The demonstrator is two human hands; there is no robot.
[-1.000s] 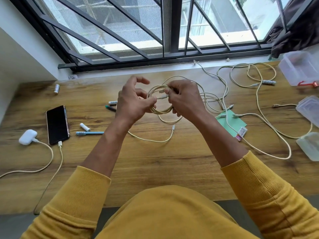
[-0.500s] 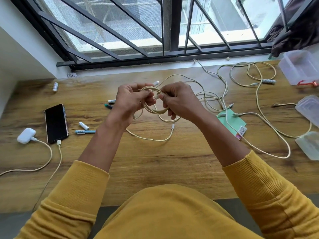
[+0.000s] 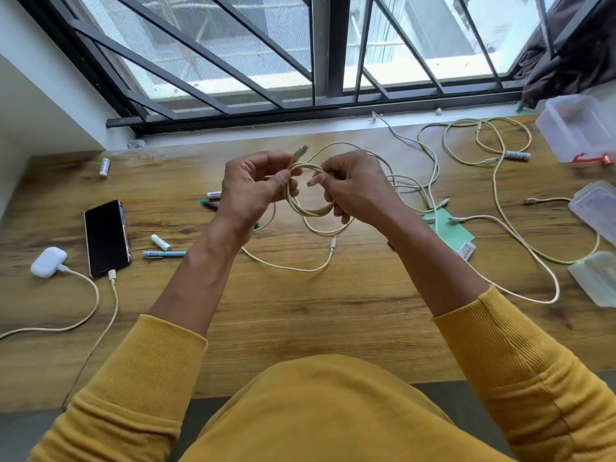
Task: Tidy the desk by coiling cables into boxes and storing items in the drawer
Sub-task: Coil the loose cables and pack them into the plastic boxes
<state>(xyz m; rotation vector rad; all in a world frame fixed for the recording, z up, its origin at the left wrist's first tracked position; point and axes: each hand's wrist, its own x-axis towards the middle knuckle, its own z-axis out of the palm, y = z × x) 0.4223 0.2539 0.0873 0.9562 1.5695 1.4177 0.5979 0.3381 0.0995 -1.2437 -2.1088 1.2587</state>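
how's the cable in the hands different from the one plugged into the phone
The held cable is wound into a tight coil, gripped by the left hand and right hand above the desk; both its plugs are free. The phone cable lies loose on the desk, plugged into the phone. Both are pale cream.

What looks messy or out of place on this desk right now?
Loose cables sprawl tangled across the right half of the desk, none boxed yet. Batteries and pens lie scattered near the phone. Only the coil in both hands is tidy. Nothing looks damaged or spilled.
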